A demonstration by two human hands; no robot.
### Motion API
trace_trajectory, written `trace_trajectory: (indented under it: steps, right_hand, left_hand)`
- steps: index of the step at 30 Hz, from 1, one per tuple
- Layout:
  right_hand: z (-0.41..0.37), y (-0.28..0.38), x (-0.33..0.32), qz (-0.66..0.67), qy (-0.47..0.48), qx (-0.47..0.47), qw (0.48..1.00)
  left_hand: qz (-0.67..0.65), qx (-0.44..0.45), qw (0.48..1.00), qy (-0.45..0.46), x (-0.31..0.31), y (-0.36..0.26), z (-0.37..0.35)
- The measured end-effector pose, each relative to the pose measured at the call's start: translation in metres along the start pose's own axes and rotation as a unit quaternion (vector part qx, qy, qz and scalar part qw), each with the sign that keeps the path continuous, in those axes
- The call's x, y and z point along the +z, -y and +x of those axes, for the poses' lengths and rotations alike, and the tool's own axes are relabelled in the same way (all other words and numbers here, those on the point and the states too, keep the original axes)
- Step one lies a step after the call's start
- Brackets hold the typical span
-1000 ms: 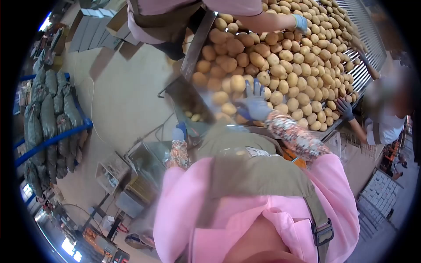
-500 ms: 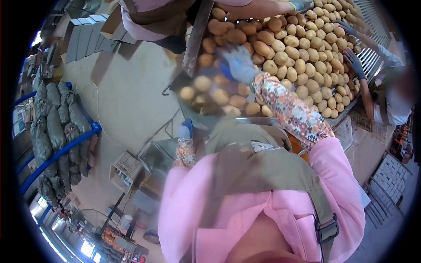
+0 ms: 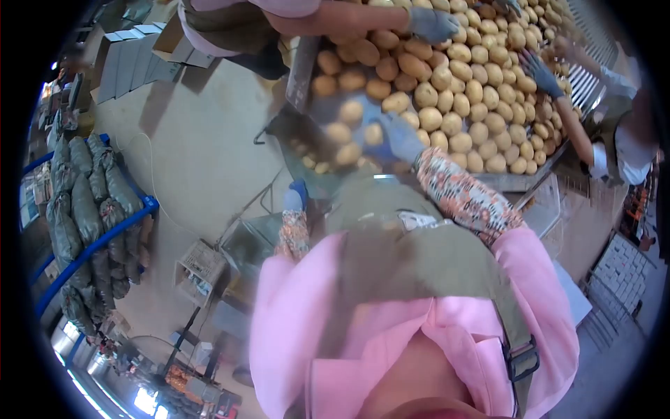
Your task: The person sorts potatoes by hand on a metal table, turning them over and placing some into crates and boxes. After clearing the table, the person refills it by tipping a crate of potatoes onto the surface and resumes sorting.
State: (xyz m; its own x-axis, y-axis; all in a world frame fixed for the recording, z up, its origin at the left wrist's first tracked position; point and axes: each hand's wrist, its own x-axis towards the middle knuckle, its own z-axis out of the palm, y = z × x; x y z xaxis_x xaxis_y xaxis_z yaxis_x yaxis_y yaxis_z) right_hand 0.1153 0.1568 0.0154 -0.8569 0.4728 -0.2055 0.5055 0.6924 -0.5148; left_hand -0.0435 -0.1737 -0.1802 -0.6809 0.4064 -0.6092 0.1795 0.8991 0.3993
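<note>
My right hand (image 3: 399, 137), in a blue-grey glove, lies at the near-left end of a heap of potatoes (image 3: 460, 105). Its fingers are stretched out and blurred against a few loose potatoes, not wrapped round one. Left of it, blurred potatoes (image 3: 342, 133) are at the metal table's end, above the mouth of a dark green sack (image 3: 286, 129). More potatoes (image 3: 314, 157) show inside that opening. My left hand (image 3: 296, 195), in a blue glove, is low beside the sack with its fingers closed; what they grip is hidden.
A co-worker's gloved hand (image 3: 433, 25) reaches over the heap from upper left. Another person's gloved hand (image 3: 541, 73) rests on its right side. Filled sacks (image 3: 84, 202) lie on a blue rack (image 3: 94, 251) at left. A plastic crate (image 3: 199, 262) stands on the floor.
My right hand has come down and nearer to me, with potatoes shifting toward the sack mouth. The upper-left co-worker's arm reaches lower across the heap. My left hand stays beside the sack.
</note>
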Motion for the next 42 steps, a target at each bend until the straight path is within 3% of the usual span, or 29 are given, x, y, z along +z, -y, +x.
trace_trajectory:
  steps: [1, 2, 3, 4, 5, 7, 8, 9, 11, 12, 14, 15, 16, 17, 19, 20, 22, 23, 24, 27, 29, 31, 32, 34, 35, 36, 37, 39, 42]
  right_hand:
    - [-0.001, -0.011, 0.004, 0.039, -0.036, 0.012, 0.998]
    - [0.005, -0.027, 0.012, 0.38, 0.039, 0.158, 0.91]
    - [0.009, -0.012, -0.005, 0.664, 0.104, 0.277, 0.687]
    - [-0.004, -0.008, -0.041, 0.392, 0.143, 0.083, 0.905]
    - [-0.014, -0.006, -0.044, 0.39, 0.133, 0.076, 0.908]
    - [-0.038, -0.004, -0.042, 0.682, 0.0, 0.155, 0.714]
    - [-0.051, 0.004, -0.048, 0.726, -0.012, 0.198, 0.659]
    - [-0.057, 0.003, -0.048, 0.728, -0.017, 0.199, 0.656]
    - [-0.073, -0.004, -0.044, 0.697, -0.036, 0.188, 0.691]
    - [-0.079, -0.01, -0.039, 0.698, -0.04, 0.192, 0.689]
    - [-0.087, -0.027, -0.023, 0.406, -0.11, 0.025, 0.907]
    - [-0.093, -0.032, -0.015, 0.231, -0.137, -0.061, 0.961]
    - [-0.097, -0.025, -0.019, 0.269, -0.139, -0.04, 0.952]
    - [-0.098, -0.009, -0.03, 0.271, -0.143, -0.037, 0.951]
    - [-0.097, 0.021, -0.053, 0.531, -0.108, 0.161, 0.825]
    - [-0.099, 0.022, -0.056, 0.509, -0.112, 0.155, 0.839]
    - [-0.099, 0.024, -0.062, 0.463, -0.131, 0.129, 0.867]
    - [-0.099, 0.023, -0.063, 0.412, -0.143, 0.101, 0.894]
    - [-0.101, 0.017, -0.05, 0.392, -0.187, 0.089, 0.896]
    - [-0.108, 0.02, -0.057, 0.387, -0.191, 0.09, 0.898]
    - [-0.108, 0.012, -0.046, 0.415, -0.189, 0.097, 0.884]
    - [-0.111, 0.007, -0.039, 0.552, -0.173, 0.09, 0.81]
    - [-0.113, 0.003, -0.038, 0.553, -0.177, 0.093, 0.809]
    - [-0.118, -0.005, -0.039, 0.783, -0.077, 0.081, 0.613]
    - [-0.12, -0.01, -0.038, 0.782, -0.081, 0.08, 0.613]
    - [-0.124, -0.016, -0.038, 0.664, -0.125, 0.005, 0.737]
    - [-0.128, -0.022, -0.036, 0.521, -0.164, -0.067, 0.835]
    - [-0.145, -0.041, -0.034, 0.478, -0.221, -0.022, 0.85]
    - [-0.198, -0.089, -0.038, 0.306, -0.34, 0.098, 0.884]
  left_hand:
    - [0.043, 0.044, 0.998, 0.034, -0.019, -0.018, -0.01]
    - [0.051, 0.042, 0.997, 0.044, -0.023, -0.024, -0.014]
    - [-0.031, -0.062, 0.997, 0.039, -0.025, -0.029, -0.015]
    - [-0.117, -0.158, 0.98, 0.024, -0.027, -0.041, -0.01]
    - [-0.119, -0.148, 0.982, 0.017, -0.026, -0.054, -0.007]
    - [-0.059, -0.044, 0.95, -0.304, -0.019, -0.071, -0.017]
    - [-0.124, 0.037, 0.947, -0.295, -0.03, -0.085, -0.021]
    - [-0.12, 0.042, 0.948, -0.292, -0.047, -0.11, -0.029]
    - [-0.114, 0.223, 0.925, -0.286, -0.074, -0.174, -0.049]
    - [-0.143, 0.266, 0.926, -0.226, -0.079, -0.196, -0.053]
    - [-0.188, 0.344, 0.912, -0.121, -0.072, -0.228, -0.058]
    - [-0.202, 0.381, 0.899, -0.077, -0.065, -0.24, -0.063]
    - [-0.138, 0.449, 0.881, -0.059, -0.079, -0.261, -0.088]
    - [-0.11, 0.437, 0.893, -0.024, -0.063, -0.261, -0.086]
    - [0.085, 0.456, 0.882, 0.084, -0.067, -0.271, -0.102]
    - [0.089, 0.46, 0.879, 0.086, -0.063, -0.267, -0.101]
    - [0.165, 0.468, 0.864, -0.084, -0.058, -0.256, -0.098]
    - [0.168, 0.472, 0.861, -0.081, -0.061, -0.254, -0.096]
    - [0.164, 0.43, 0.885, -0.068, -0.064, -0.249, -0.096]
    - [0.111, 0.286, 0.951, -0.028, -0.068, -0.233, -0.078]
    - [0.117, 0.266, 0.942, -0.167, -0.063, -0.217, -0.073]
    - [0.095, 0.323, 0.922, -0.194, -0.067, -0.223, -0.077]
    - [0.068, 0.374, 0.898, -0.222, -0.07, -0.23, -0.081]
    - [0.02, 0.412, 0.897, -0.161, -0.063, -0.25, -0.079]
    - [-0.029, 0.443, 0.89, -0.103, -0.055, -0.26, -0.077]
    - [-0.021, 0.484, 0.861, -0.154, -0.036, -0.264, -0.078]
    - [-0.012, 0.478, 0.871, -0.112, -0.026, -0.275, -0.082]
    - [0.031, 0.526, 0.848, -0.06, -0.026, -0.302, -0.095]
    - [0.039, 0.583, 0.806, -0.099, -0.028, -0.326, -0.075]
